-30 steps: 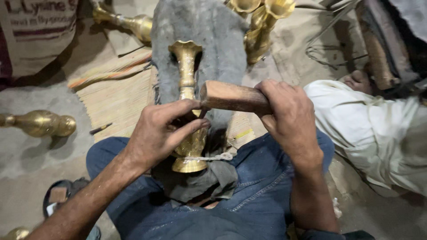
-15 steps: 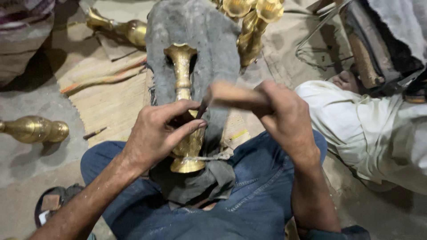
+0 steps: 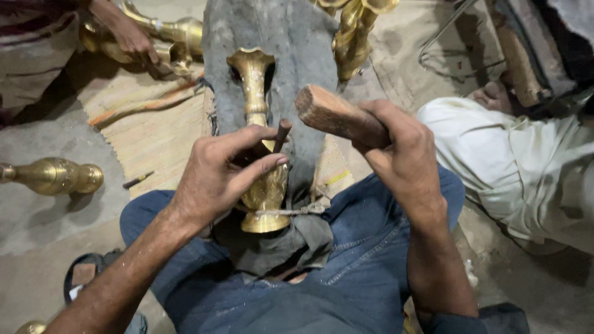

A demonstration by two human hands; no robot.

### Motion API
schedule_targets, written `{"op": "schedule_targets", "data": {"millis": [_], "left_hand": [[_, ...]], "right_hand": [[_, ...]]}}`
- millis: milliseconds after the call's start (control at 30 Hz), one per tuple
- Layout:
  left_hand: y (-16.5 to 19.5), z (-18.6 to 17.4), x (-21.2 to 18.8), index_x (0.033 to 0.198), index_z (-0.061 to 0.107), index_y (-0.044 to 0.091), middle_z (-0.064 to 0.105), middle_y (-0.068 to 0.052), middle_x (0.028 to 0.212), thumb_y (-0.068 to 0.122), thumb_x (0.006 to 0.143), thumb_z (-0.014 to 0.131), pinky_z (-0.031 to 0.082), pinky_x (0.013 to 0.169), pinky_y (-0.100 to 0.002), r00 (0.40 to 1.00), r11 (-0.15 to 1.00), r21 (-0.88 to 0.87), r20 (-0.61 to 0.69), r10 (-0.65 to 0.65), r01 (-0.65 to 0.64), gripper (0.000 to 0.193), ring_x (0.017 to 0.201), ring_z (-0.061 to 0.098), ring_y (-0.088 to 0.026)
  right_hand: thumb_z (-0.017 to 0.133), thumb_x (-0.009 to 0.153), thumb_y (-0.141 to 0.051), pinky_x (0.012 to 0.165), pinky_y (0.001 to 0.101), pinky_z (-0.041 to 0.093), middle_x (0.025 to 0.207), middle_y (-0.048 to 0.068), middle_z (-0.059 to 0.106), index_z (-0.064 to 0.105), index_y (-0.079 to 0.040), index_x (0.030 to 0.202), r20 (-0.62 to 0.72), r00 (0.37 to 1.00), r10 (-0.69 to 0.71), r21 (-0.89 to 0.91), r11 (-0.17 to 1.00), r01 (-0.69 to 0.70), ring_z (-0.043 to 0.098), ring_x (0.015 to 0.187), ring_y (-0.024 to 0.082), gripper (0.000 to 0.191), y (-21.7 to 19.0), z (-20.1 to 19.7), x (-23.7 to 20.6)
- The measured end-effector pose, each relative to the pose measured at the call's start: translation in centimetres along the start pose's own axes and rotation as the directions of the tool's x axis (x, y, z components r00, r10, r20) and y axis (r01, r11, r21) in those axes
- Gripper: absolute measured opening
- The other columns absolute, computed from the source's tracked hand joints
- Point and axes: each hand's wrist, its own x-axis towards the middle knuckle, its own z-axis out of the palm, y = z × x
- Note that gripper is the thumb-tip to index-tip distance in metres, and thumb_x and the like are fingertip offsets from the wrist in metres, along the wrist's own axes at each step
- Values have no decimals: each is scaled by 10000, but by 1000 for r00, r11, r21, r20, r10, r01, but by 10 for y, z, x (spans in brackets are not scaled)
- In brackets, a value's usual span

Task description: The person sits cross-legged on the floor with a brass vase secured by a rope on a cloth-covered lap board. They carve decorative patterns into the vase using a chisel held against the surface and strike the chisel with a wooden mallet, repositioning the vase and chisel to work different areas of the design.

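At the far left a brass vase (image 3: 52,176) lies on its side on the bare floor, and above it another person's hand (image 3: 127,34) rests on more brass pieces (image 3: 176,37) at the top edge of a woven mat (image 3: 151,133). A small dark tool (image 3: 137,180) lies on the mat's lower edge. In the middle, a brass vase (image 3: 260,154) lies lengthwise on a grey padded block (image 3: 272,43), its flared mouth pointing away and its foot tied with cord just above the person's jeans (image 3: 346,247). The left hand (image 3: 216,176) has its grip closed around a thin dark punch (image 3: 281,133), tip set against the vase's body. To the right, the right hand (image 3: 402,158) is wrapped tight around a wooden mallet (image 3: 337,114), held above the punch, not touching it. Further right sits someone in pale clothing (image 3: 520,167).
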Motion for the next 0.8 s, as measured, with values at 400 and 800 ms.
{"op": "schedule_targets", "data": {"millis": [400,800], "left_hand": [[-7,-1,2,1187,710,49,801,-90,975,203,896,804,657,684,-272,993,991,69,13,117,-117,343,823,790,-152],[-9,-2,-1,1189,700,38,798,-89,958,198,901,810,650,694,-281,995,993,54,16,100,-101,348,815,796,-147]], "right_hand": [[770,911,-64,758,396,567,983,117,723,612,-55,1174,-10,994,106,88,991,-105,743,904,286,307,-2,1,1],[772,826,-47,744,453,515,912,168,691,571,-26,1078,106,989,-103,-202,972,123,707,873,366,323,-3,-6,8]]}}
